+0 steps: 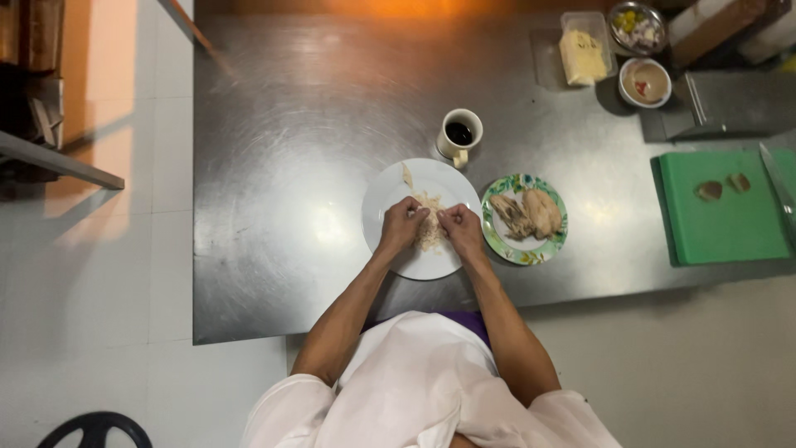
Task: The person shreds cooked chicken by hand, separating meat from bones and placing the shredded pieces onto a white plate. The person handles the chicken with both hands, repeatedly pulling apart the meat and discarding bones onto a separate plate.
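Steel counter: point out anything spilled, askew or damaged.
Nothing stands out. Both hands, left hand and right hand, pull meat apart over the white plate; the mug stands upright, and no spills show on the steel counter.

Warm orange glare on steel counter [290,124]; sharp.

Pale shredded chicken [429,226], in thin loose strands, heaped near the middle of a round white plate [390,195]. One longer strip apart at the plate's upper left edge. Plate flat on the steel desk [282,166], near its front edge.
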